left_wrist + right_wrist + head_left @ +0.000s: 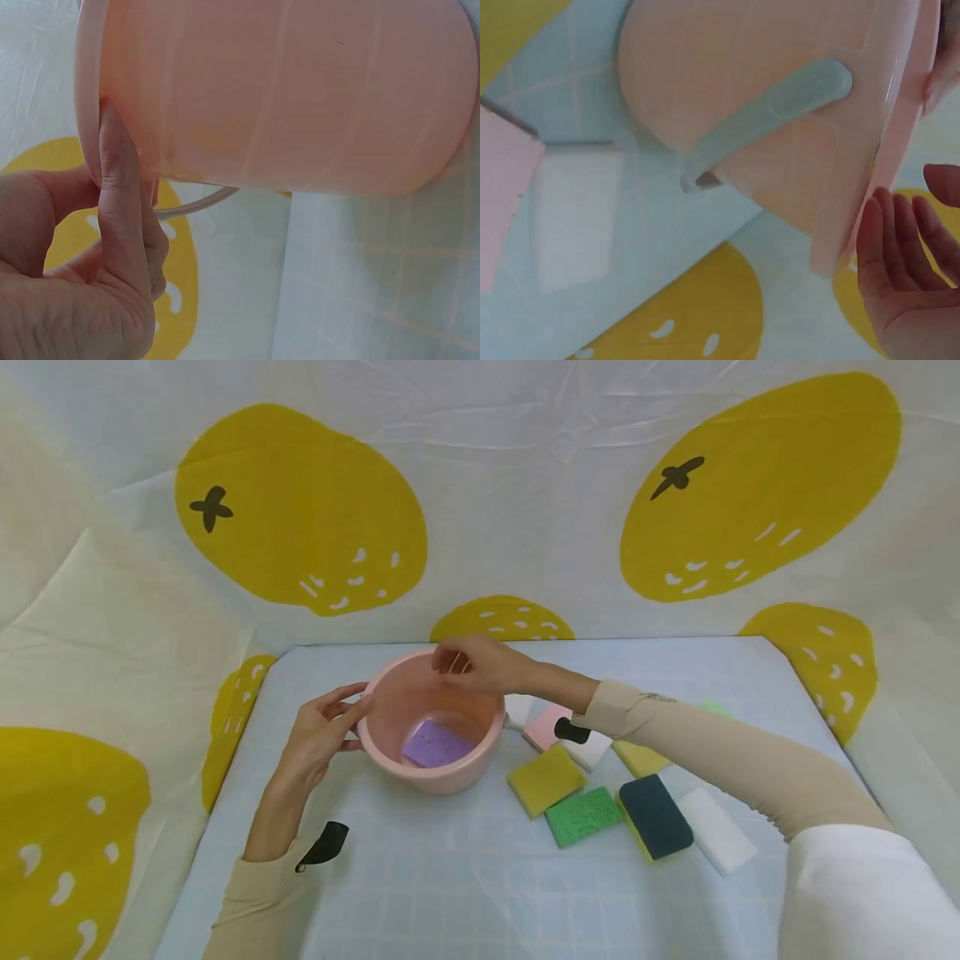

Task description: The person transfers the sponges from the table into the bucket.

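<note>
A pink plastic bucket point(453, 783) is toward the back of the table, left of centre. Inside, on its floor, lies a purple sponge point(437, 745). My left hand point(313, 735) pinches the bucket's left rim, thumb on top and fingers beneath, and the left wrist view shows its fingers point(120, 187) against the outer wall under the lip. Over the far right part of the rim is my right hand point(491, 667), fingers loosely curved, holding nothing. In the right wrist view its fingertips are right at the rim, and the pale handle point(769, 116) hangs down the bucket's side.
Right of the bucket lie several sponges: yellow point(547, 779), green point(583, 817), dark-topped scouring point(656, 817), white point(717, 829) and pink point(542, 728). The right sleeve point(697, 747) passes over more of them. A fruit-patterned sheet point(525, 527) rises behind the table.
</note>
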Demonstrator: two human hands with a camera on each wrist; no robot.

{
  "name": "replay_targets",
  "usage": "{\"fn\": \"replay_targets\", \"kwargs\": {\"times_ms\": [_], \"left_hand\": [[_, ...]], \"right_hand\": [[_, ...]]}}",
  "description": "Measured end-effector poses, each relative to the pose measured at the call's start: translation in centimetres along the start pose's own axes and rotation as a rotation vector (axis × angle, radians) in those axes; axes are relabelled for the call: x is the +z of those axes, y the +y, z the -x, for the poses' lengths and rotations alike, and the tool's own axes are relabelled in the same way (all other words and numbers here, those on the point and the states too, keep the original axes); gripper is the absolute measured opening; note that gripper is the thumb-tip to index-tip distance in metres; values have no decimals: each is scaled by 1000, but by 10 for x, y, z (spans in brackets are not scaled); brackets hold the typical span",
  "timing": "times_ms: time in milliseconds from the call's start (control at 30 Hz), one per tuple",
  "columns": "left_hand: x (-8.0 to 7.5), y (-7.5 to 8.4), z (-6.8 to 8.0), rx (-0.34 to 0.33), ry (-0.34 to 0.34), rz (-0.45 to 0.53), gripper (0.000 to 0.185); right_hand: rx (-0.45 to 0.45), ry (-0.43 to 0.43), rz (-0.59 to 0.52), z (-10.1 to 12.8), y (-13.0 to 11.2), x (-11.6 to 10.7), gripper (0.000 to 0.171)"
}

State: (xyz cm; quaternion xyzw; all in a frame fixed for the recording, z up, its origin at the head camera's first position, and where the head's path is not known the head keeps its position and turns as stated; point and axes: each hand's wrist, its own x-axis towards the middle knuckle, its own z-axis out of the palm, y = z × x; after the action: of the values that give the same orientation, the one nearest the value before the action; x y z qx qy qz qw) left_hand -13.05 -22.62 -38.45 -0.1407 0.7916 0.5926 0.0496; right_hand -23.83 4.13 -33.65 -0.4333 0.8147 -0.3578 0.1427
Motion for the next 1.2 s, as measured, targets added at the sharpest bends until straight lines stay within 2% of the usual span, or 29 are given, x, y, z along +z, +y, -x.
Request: {"fn": "replay_targets", "kwargs": {"times_ms": [200, 400, 733, 900, 1200], "left_hand": [[-1, 1, 1, -22, 12, -22, 63], [-1, 1, 0, -19, 11, -11, 62], [-1, 0, -1, -10, 14, -6, 62], [-1, 0, 0, -11, 12, -5, 61], [0, 0, 0, -19, 7, 6, 61]], "right_hand": [[14, 67, -48, 8, 4, -11, 26], [-16, 156, -33, 17, 10, -18, 24], [24, 258, -40, 36, 34, -27, 22], [33, 287, -67, 47, 49, -27, 21], [117, 329, -100, 61, 81, -17, 23]]}}
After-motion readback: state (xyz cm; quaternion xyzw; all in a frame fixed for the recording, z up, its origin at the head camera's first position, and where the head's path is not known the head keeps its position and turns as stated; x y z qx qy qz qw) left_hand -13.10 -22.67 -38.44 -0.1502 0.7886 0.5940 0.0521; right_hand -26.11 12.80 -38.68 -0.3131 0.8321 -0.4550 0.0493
